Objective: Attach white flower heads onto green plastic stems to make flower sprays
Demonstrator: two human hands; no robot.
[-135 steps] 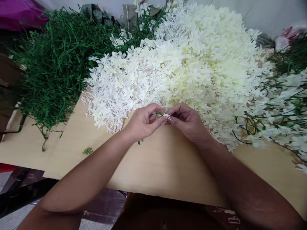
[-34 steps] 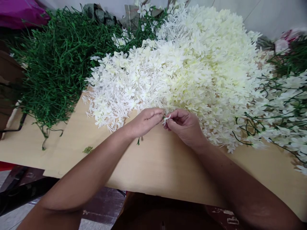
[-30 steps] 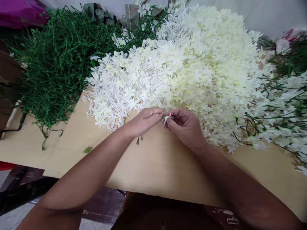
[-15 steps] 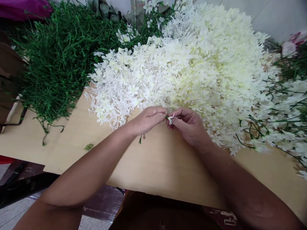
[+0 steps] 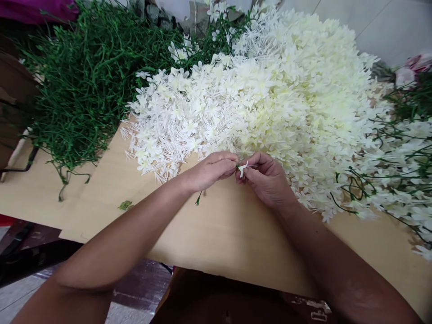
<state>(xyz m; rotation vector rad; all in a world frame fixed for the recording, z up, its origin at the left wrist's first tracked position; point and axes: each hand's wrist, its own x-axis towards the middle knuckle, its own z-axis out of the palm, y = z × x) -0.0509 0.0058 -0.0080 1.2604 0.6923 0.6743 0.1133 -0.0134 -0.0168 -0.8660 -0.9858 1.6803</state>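
My left hand (image 5: 216,170) is closed on a green stem, whose lower tip (image 5: 198,199) hangs out below the palm. Its other end shows between the two hands. Fingers pinched, my right hand (image 5: 268,177) holds a small white flower (image 5: 242,169) against that end of the stem. The fingertips of both hands nearly meet. Just beyond them lies a large heap of white and pale yellow flowers (image 5: 270,99).
A pile of green stems (image 5: 84,85) covers the back left of the tabletop (image 5: 216,234). Flowers on green stems (image 5: 398,166) lie at the right. A brown box (image 5: 15,103) stands at the left edge, and a green scrap (image 5: 125,205) lies near my left forearm.
Both hands stay together at almost the same place, with the flower and stem still between them. The view has shifted slightly.
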